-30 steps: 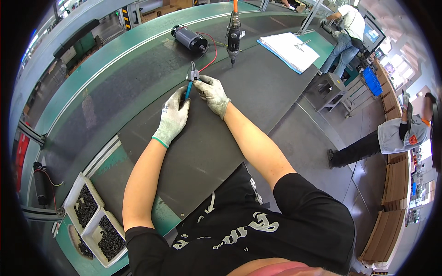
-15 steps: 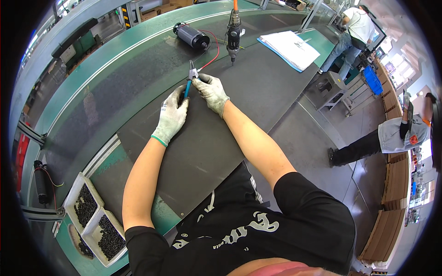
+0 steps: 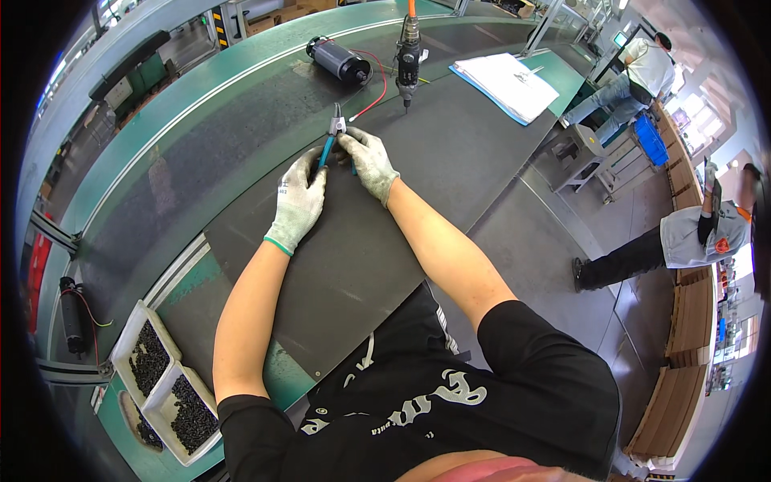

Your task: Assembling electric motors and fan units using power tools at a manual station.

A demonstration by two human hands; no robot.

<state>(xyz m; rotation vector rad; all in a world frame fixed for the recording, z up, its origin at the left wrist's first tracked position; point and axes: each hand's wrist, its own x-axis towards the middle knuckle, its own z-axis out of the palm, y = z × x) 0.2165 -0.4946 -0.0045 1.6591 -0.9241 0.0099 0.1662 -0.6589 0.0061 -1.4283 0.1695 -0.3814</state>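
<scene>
1. Holding a small pair of grey-nosed, turquoise-handled metal pliers (image 3: 338,126) with both hands, a person in a black short-sleeved shirt (image 3: 534,377) stood at a green-edged workbench. The pliers were near the far left edge of a flat, dark grey mat (image 3: 337,297).

2. The left hand (image 3: 299,201), in a whitish knitted glove with a green cuff, had its fingers and thumb closed around the left handle.

3. The right hand (image 3: 371,166), in a similar, grey-smudged glove, had its fingers bent in close at the pliers' joint; a bit of turquoise handle showed beside them. Whether the fingertips also pinched something small could not be told.

4. Gripping from both sides probably steadied the pliers and left the nose clear of the gloves.

5. The nose pointed away from the person; the long axis ran from the handles outward, leaning slightly right.

6. Beyond lay a dark cylindrical motor (image 3: 336,61), its thin red wire (image 3: 373,105) curving back to end just beside the nose, seemingly for easy reach.

7. A black power driver (image 3: 408,68) hung tip-down, likely for quick grabbing. White plastic trays (image 3: 178,369) of small black parts (image 3: 148,360) sat by the left forearm, presumably for handy picking.
</scene>
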